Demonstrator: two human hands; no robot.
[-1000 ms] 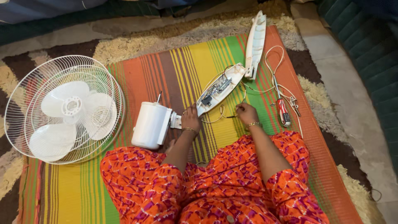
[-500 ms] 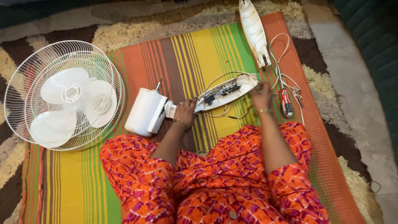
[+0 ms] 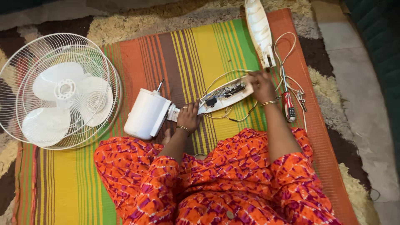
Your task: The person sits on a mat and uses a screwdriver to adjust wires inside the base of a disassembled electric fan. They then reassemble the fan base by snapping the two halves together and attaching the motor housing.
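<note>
My left hand (image 3: 189, 118) grips the near end of the open fan base (image 3: 225, 96), beside the white motor housing (image 3: 146, 113); my right hand (image 3: 261, 84) holds its far end. Its long axis runs left-right, tilting away rightward, on the striped mat (image 3: 187, 50). Fan cage (image 3: 58, 89) lies left

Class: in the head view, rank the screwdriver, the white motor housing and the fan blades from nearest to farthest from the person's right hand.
From the right hand:
1. Screwdriver, just to its right on the mat.
2. Motor housing, to its left, past the left hand.
3. Fan blades, far left, inside the grille.
</note>
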